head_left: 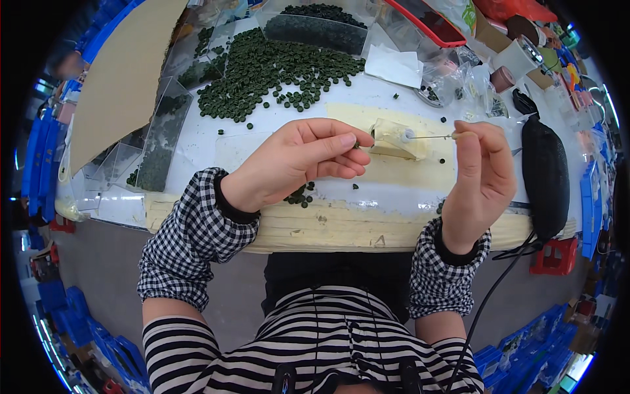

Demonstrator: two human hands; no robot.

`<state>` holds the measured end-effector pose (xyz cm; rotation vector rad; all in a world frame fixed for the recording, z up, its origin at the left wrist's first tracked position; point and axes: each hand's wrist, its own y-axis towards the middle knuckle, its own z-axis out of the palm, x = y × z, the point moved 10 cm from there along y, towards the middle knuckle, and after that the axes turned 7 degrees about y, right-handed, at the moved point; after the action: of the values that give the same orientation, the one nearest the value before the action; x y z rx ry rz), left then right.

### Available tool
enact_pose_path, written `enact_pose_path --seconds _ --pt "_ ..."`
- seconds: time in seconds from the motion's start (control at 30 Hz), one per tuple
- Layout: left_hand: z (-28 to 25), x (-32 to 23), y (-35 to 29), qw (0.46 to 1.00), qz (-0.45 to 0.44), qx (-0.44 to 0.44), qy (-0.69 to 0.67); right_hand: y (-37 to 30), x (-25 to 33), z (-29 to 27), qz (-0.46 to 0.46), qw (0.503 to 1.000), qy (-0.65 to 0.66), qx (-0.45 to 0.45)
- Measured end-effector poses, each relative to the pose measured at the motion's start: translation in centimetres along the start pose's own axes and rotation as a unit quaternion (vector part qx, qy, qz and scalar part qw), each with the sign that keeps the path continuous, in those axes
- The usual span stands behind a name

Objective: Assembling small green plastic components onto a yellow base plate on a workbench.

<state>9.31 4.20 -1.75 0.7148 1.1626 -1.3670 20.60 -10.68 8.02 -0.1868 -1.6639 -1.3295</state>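
Note:
My left hand (308, 152) is closed in a pinch, with a bit of a small dark green piece (356, 146) showing at its fingertips. Thumb and forefinger of my right hand (482, 164) pinch the end of a thin metal needle (430, 136). The needle lies level, its other end at a pale round knob on a block wrapped in cream tape (400, 150). That block stands between my hands, close to the left fingertips. Several loose green pieces (299, 196) lie below my left hand, partly hidden by it.
A large heap of small dark green pieces (262, 75) spreads at the back left, beside a clear plastic box (315, 36) of them. Brown cardboard (118, 79) leans at left. A red-edged phone (430, 23), white paper (394, 65) and a black pouch (546, 177) with a cable are at right.

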Motion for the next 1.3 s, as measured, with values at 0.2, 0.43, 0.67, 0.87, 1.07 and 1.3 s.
enact_pose_path --seconds 0.2,0.43,0.67,0.87,1.07,1.3 --pt "0.5 0.2 -0.2 0.999 0.022 0.031 0.006 -1.0 -1.1 2.4 0.046 0.996 0.039 0.067" --pt "1.0 0.4 -0.4 1.000 -0.001 0.022 0.001 -1.7 -1.8 3.2 0.062 0.992 0.071 0.087" --pt "1.0 0.3 -0.4 1.000 0.003 0.024 -0.002 -2.0 -2.2 4.0 0.090 0.986 0.104 0.099" --pt "1.0 0.2 -0.4 1.000 0.005 0.018 0.001 -2.2 -2.5 4.6 0.104 0.983 0.094 0.120" --pt "0.9 0.1 -0.4 1.000 0.007 0.014 0.002 -2.2 -2.6 4.8 0.103 0.982 0.092 0.126" --pt "0.9 0.1 -0.5 1.000 0.007 0.017 -0.002 -2.2 -2.5 4.6 0.105 0.982 0.109 0.115"
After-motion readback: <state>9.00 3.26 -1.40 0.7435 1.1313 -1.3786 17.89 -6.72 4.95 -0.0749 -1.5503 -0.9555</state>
